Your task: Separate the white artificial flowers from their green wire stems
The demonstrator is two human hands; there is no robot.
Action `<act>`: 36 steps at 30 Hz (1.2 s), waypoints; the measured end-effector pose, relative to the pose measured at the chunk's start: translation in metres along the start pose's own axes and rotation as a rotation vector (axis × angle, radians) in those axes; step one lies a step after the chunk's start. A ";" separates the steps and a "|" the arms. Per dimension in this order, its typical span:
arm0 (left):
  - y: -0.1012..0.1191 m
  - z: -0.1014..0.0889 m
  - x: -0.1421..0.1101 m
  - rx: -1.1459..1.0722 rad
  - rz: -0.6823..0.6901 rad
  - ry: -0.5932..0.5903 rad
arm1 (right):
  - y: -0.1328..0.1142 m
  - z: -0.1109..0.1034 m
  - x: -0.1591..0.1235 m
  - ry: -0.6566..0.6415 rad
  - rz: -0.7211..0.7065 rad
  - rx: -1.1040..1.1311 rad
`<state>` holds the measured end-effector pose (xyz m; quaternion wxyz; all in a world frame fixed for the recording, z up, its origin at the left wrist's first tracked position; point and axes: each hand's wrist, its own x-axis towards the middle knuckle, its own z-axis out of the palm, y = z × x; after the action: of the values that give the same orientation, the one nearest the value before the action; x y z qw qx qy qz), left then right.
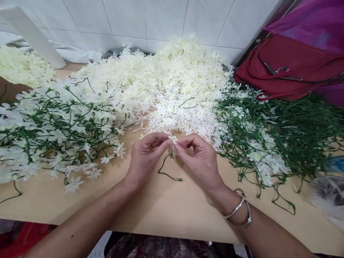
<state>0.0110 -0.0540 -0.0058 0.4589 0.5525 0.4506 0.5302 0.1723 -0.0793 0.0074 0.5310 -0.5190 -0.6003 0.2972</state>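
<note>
Between my two hands, above the middle of the table, is a small white artificial flower (173,139). My left hand (149,154) pinches it from the left with thumb and forefinger. From the other side, my right hand (200,159) grips it with its thumb and fingertips. A dark green stem (168,175) hangs below the flower and curves to the right. Just beyond my fingers spreads a big heap of loose white and cream flower heads (177,79). A silver bangle (240,209) circles my right wrist.
White flowers on green stems (61,132) are piled at the left. Bare green stems (303,132) lie heaped at the right, below a red handbag (292,68). A white roll (37,39) stands at the back left, before a tiled wall (166,18). A plastic bag (329,193) sits at the right edge.
</note>
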 end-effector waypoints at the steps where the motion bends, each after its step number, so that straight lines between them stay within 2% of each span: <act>1: -0.001 0.000 -0.001 0.011 0.020 -0.019 | 0.000 0.000 0.000 0.003 0.033 0.021; 7: -0.004 -0.001 -0.003 0.217 0.217 -0.065 | 0.001 0.000 0.001 0.009 0.187 0.152; 12: -0.001 -0.002 -0.002 0.307 0.346 -0.069 | 0.000 -0.002 0.004 -0.063 0.274 0.257; 22: 0.002 -0.002 -0.002 0.298 0.341 -0.075 | -0.003 -0.006 0.008 -0.140 0.324 0.303; 27: 0.002 -0.001 -0.003 0.231 0.272 -0.041 | -0.002 -0.008 0.008 -0.129 0.330 0.296; 32: 0.001 -0.003 -0.003 0.348 0.429 -0.068 | 0.001 -0.007 0.006 -0.096 0.335 0.291; 36: 0.002 -0.004 -0.001 0.400 0.497 -0.073 | 0.000 -0.008 0.007 -0.133 0.342 0.302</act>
<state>0.0073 -0.0552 -0.0040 0.2134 0.7435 0.3806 0.5068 0.1809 -0.0748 0.0118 0.5040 -0.5068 -0.4861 0.5029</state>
